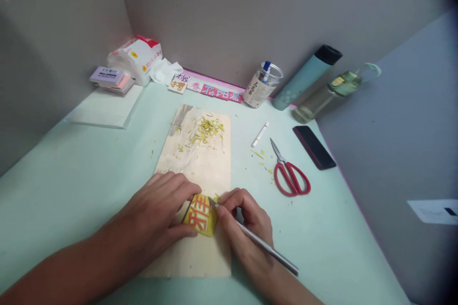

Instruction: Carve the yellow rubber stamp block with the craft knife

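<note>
A small yellow carving block (201, 215) with a red character on its face lies on a pale wooden board (200, 164). My left hand (171, 207) grips the block's left side between thumb and fingers. In my right hand (248, 224) a slim silver carving knife (266, 248) is held like a pen, its blade touching the block's upper right edge. Yellow shavings (209, 128) are heaped on the far part of the board, and a few more lie by the blade.
Red-handled scissors (291, 178), a white pen (260, 134) and a phone (315, 147) lie on the right. Behind stand a pen cup (259, 88), a blue flask (304, 78) and a green bottle (322, 95). Finished-looking character blocks (214, 91), tissues (138, 55) and stacked blocks (110, 78) line the back left.
</note>
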A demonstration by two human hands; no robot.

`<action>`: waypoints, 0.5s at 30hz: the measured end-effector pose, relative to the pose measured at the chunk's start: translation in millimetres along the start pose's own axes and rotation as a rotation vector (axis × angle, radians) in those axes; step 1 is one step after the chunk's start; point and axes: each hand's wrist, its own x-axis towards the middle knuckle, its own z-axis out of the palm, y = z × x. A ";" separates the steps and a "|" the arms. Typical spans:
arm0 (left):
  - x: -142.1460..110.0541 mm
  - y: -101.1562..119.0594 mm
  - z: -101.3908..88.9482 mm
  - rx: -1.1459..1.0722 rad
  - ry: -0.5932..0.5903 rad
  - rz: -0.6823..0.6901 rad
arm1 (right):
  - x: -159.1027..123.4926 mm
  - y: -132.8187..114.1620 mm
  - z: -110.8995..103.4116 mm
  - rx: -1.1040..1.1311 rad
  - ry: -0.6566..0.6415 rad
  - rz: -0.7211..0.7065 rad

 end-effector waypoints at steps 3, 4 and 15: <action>-0.1 0.9 0.3 0.008 0.007 -0.001 | 0.2 0.4 -0.7 0.014 -0.015 0.012; -0.2 1.2 0.4 0.012 0.010 -0.005 | 0.2 0.6 -1.1 0.022 -0.023 0.017; -0.3 2.4 -0.3 0.007 0.004 0.005 | 3.1 -0.1 -6.7 0.094 -0.105 0.053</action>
